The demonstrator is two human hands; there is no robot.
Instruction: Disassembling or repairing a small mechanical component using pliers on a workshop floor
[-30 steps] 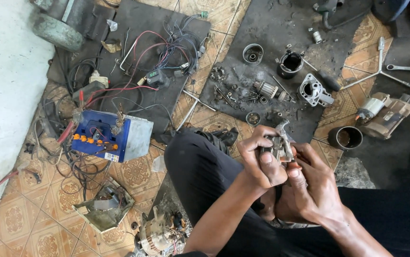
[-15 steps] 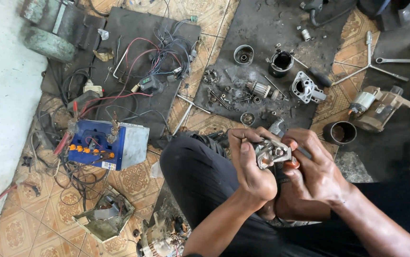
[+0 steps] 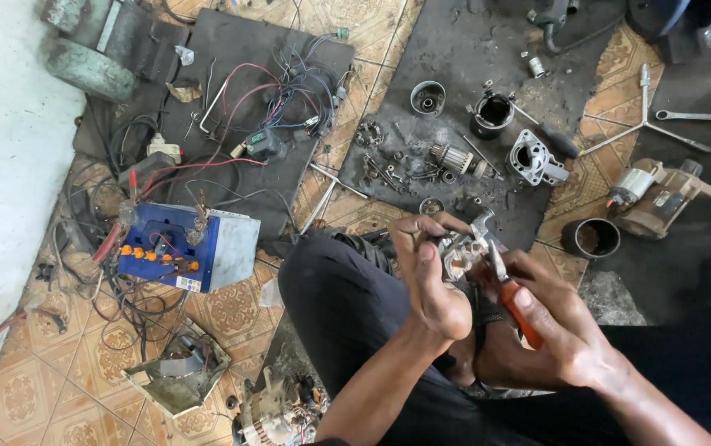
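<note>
I sit on a tiled floor with my knees in dark trousers below me. My left hand (image 3: 425,277) grips a small grey metal motor part (image 3: 464,244) held up over my lap. My right hand (image 3: 549,326) holds orange-handled pliers (image 3: 511,299), whose jaws touch the metal part from the right. Both hands meet close together above my right knee.
A dark mat (image 3: 463,99) ahead carries a metal housing (image 3: 535,158), cylinders (image 3: 427,97), an armature (image 3: 454,157) and small loose parts. A blue battery (image 3: 178,248) with tangled wires (image 3: 281,91) lies left. A cross wrench (image 3: 644,120), a spanner (image 3: 702,116) and a starter motor (image 3: 657,194) lie right.
The view shifted slightly. My hands turned the metal part, and the orange pliers handle now shows in my right hand against it.
</note>
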